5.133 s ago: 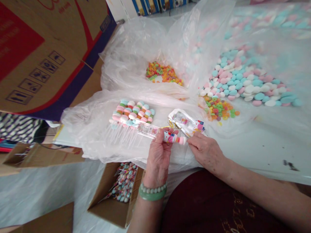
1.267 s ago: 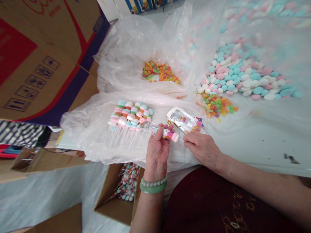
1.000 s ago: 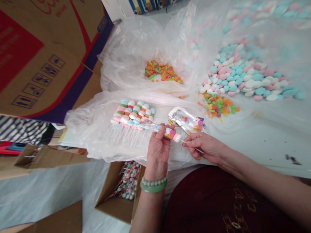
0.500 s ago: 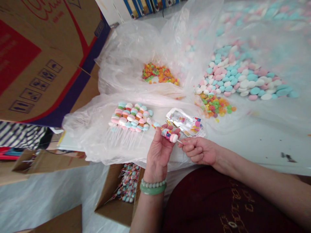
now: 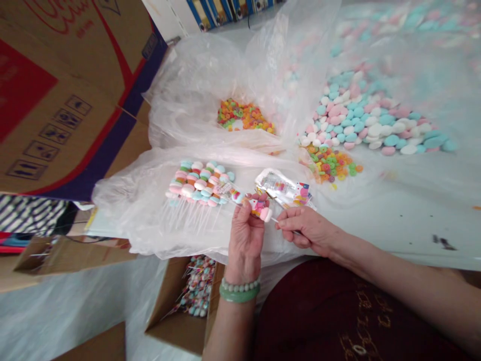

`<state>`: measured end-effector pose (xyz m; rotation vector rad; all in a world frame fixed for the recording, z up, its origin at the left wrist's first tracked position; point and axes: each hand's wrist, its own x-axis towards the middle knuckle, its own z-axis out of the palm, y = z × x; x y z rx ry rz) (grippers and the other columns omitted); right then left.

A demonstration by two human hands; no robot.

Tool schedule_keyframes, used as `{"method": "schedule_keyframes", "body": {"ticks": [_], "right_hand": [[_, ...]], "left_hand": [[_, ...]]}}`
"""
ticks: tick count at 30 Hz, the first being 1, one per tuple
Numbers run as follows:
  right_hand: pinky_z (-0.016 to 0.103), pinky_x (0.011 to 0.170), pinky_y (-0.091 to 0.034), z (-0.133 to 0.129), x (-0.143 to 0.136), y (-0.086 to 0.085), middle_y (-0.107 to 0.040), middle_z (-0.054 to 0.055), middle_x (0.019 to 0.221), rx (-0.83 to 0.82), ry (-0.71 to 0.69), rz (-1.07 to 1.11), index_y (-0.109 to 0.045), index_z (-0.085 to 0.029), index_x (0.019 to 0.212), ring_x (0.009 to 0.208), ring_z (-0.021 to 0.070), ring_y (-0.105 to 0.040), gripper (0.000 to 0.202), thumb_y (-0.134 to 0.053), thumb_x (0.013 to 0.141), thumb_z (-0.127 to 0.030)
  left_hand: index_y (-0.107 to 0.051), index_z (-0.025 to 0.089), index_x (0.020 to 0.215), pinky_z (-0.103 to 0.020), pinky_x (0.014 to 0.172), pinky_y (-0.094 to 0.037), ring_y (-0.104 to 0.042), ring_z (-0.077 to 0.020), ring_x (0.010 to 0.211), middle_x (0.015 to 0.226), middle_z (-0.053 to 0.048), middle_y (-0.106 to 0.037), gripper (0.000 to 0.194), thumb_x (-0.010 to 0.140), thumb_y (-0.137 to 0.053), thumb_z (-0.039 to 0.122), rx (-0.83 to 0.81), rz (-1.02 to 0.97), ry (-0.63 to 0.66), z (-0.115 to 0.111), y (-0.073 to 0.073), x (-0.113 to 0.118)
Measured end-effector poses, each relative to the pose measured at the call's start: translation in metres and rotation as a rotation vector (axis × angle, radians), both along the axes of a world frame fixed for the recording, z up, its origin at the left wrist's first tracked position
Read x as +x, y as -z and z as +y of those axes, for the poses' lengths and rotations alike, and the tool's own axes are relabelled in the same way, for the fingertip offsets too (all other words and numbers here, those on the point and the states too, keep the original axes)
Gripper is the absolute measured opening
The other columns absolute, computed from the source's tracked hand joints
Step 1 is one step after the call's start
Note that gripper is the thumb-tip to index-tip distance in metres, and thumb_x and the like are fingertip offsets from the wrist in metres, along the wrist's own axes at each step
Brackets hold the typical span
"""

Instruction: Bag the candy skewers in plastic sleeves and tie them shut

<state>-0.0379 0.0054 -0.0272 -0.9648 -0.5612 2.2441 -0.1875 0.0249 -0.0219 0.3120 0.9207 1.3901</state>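
Note:
My left hand [image 5: 248, 228], with green bracelets at the wrist, is closed round a candy skewer [image 5: 266, 214] in a printed wrapper. Its pink-and-white end faces right, and the wrapper's clear end sticks out past my fingertips at the upper left. My right hand [image 5: 303, 228] pinches the thin white stick at the skewer's right end. Behind my hands lies a stack of printed wrappers [image 5: 280, 186]. Left of them, rows of unwrapped candy skewers [image 5: 201, 183] rest on plastic sheeting, sticks toward me.
Ring gummies [image 5: 246, 116] and more ring gummies [image 5: 332, 163] lie on the sheeting, beside a large pile of pastel candies [image 5: 361, 115]. A big carton [image 5: 75, 90] stands at left. Below the table edge, an open box [image 5: 180, 331] holds wrapped skewers.
The wrapper's clear end now extends further to the upper left from my left hand. My right hand stays on the stick, its fingers slightly shifted. The view has moved slightly.

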Motion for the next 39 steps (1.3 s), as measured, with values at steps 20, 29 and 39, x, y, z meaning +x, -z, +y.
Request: {"method": "schedule_keyframes", "body": {"ticks": [20, 29, 39], "right_hand": [[0.017, 0.03, -0.01, 0.004, 0.004, -0.003, -0.054, -0.003, 0.048, 0.132, 0.054, -0.214, -0.058, -0.014, 0.071, 0.029, 0.0023, -0.025, 0.017, -0.062, 0.069, -0.031], [0.017, 0.031, -0.012, 0.007, 0.004, 0.002, -0.054, -0.003, 0.048, 0.188, -0.02, -0.261, -0.056, -0.015, 0.07, 0.03, 0.0025, -0.026, 0.019, -0.06, 0.067, -0.033], [0.017, 0.031, -0.012, 0.006, 0.004, 0.002, -0.053, -0.004, 0.047, 0.172, -0.031, -0.272, -0.055, -0.016, 0.07, 0.031, 0.0028, -0.024, 0.015, -0.06, 0.068, -0.031]], "left_hand": [[-0.064, 0.01, 0.085, -0.029, 0.067, -0.058, -0.068, -0.0196, 0.074, 0.08, -0.008, -0.069, 0.011, 0.087, -0.058, 0.019, -0.192, 0.1, 0.154, 0.004, -0.006, -0.006], [-0.06, 0.009, 0.096, -0.031, 0.073, -0.058, -0.069, -0.0207, 0.082, 0.089, -0.011, -0.069, 0.018, 0.094, -0.044, 0.018, -0.255, 0.065, 0.14, 0.007, -0.01, -0.009], [-0.057, 0.01, 0.1, -0.031, 0.069, -0.059, -0.069, -0.0207, 0.077, 0.092, -0.012, -0.068, 0.016, 0.093, -0.044, 0.016, -0.199, 0.196, 0.178, 0.007, -0.009, -0.017]]}}
